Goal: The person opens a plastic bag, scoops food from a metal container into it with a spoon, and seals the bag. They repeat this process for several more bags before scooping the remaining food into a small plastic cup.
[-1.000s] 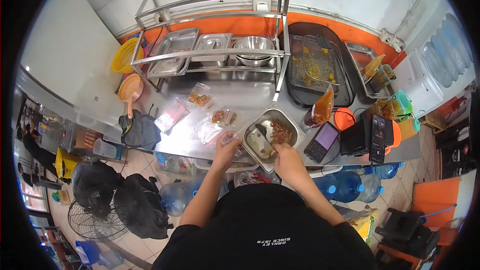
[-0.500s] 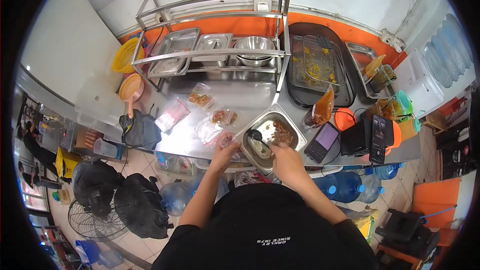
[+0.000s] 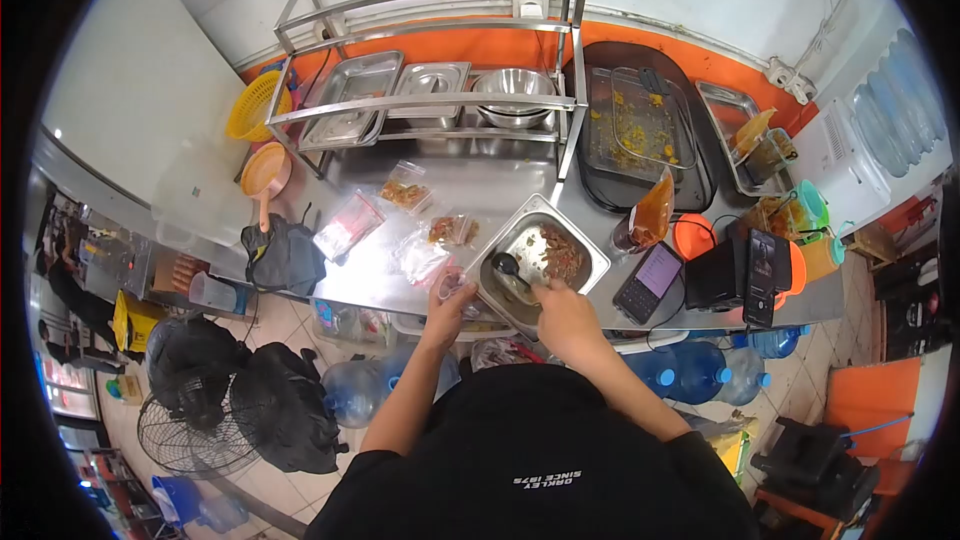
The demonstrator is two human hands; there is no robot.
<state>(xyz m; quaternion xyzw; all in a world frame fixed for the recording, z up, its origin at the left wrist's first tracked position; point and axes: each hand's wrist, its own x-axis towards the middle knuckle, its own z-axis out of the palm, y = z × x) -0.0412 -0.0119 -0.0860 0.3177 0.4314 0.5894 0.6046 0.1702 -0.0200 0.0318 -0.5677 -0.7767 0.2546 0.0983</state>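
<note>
A deep steel pan [image 3: 590, 283] stands near the counter's front edge, with brownish chopped food [image 3: 562, 252] at its right side. My right hand [image 3: 563, 318] is closed on the handle of a black spoon [image 3: 507, 264], whose head is inside the pan at the left. Just left of the pan, my left hand [image 3: 447, 302] is closed around a small clear plastic bag [image 3: 452, 285]. Behind it on the counter lie filled bags, one with orange-brown food [image 3: 454, 231] and another [image 3: 405, 190] farther back.
A steel rack [image 3: 430, 100] with trays and bowls stands at the back. Right of the pan are a bag of orange sauce [image 3: 652, 210], a phone [image 3: 648, 282] and an orange lid [image 3: 692, 236]. Black trays [image 3: 640, 125] lean behind them. A black bag [image 3: 283, 258] lies at left.
The black spoon's head has moved slightly left and down inside the pan, with my right hand a little lower. The view has shifted slightly.
</note>
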